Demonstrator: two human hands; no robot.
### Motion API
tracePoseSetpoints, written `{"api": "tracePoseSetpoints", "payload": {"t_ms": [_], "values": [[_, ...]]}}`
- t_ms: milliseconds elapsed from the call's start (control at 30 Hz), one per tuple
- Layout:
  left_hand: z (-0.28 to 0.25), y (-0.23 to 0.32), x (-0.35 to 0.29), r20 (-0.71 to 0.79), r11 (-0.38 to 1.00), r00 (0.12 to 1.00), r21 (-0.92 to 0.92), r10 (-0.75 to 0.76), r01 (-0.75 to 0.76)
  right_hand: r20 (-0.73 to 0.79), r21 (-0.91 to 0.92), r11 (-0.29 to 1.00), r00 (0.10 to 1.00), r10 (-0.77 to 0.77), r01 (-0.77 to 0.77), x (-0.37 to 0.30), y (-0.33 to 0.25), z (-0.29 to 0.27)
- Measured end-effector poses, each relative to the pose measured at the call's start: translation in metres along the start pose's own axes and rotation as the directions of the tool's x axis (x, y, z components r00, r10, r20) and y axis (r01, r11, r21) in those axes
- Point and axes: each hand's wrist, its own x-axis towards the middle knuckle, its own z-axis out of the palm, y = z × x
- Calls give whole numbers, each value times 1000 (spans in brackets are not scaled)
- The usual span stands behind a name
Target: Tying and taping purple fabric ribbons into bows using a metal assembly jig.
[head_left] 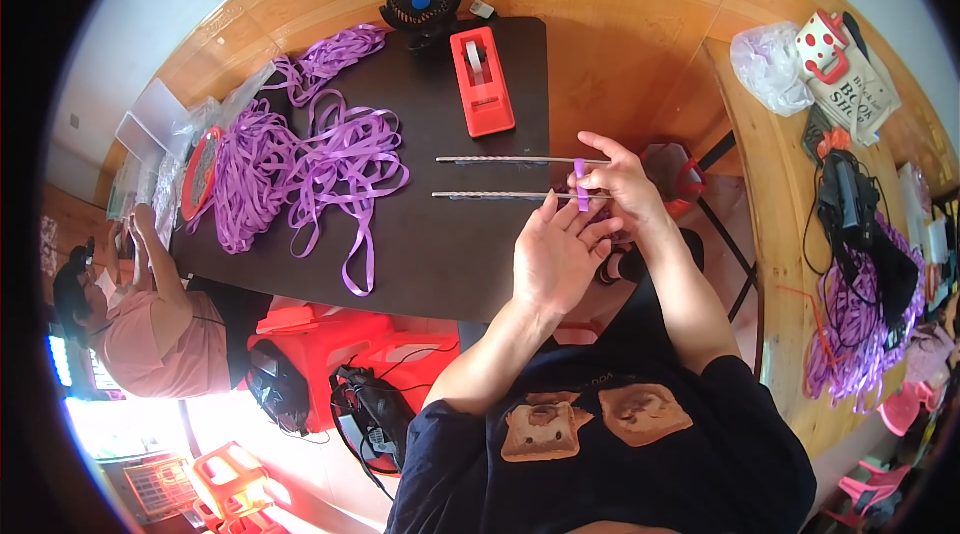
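Observation:
Two thin metal rods [490,160] lie side by side across the dark table's right edge, with a gap between them. Near their right ends a short strip of purple ribbon [582,186] spans the gap and appears looped round both. My right hand [630,189] is at the ribbon, index finger sticking out and the other fingers curled against the strip and rods. Palm up just below, my left hand [558,259] has its fingers apart, their tips by the lower rod and the ribbon. Whether the left fingertips press on the ribbon is hard to see.
Heaps of purple ribbon [255,174] cover the left of the dark table [440,264]. A red tape dispenser [482,84] and a black fan [422,6] stand at the back. On the right is a wooden table [775,224] with more ribbon. Another person [160,334] sits at left.

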Motion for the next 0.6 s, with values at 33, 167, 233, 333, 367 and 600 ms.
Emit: {"api": "tracePoseSetpoints", "payload": {"t_ms": [33,167,233,333,367,600], "values": [[0,0,0,9,1000,1000,-4,1,-1,-1,0,1000,1000,0,0,0,-1,0],[0,0,0,6,1000,1000,-4,3,-3,49,76,993,995,82,-86,2,-1,-1],[0,0,0,8,1000,1000,-2,3,-3,74,123,986,992,107,-115,3,3,-2],[-1,0,0,10,1000,1000,-3,1,-1,113,339,929,987,114,-146,4,14,0],[-1,0,0,11,1000,1000,-6,-1,1,169,460,876,983,73,-144,6,20,-2],[-1,-1,1,36,1000,999,-10,-9,10,267,659,728,964,5,-187,17,36,-3]]}}
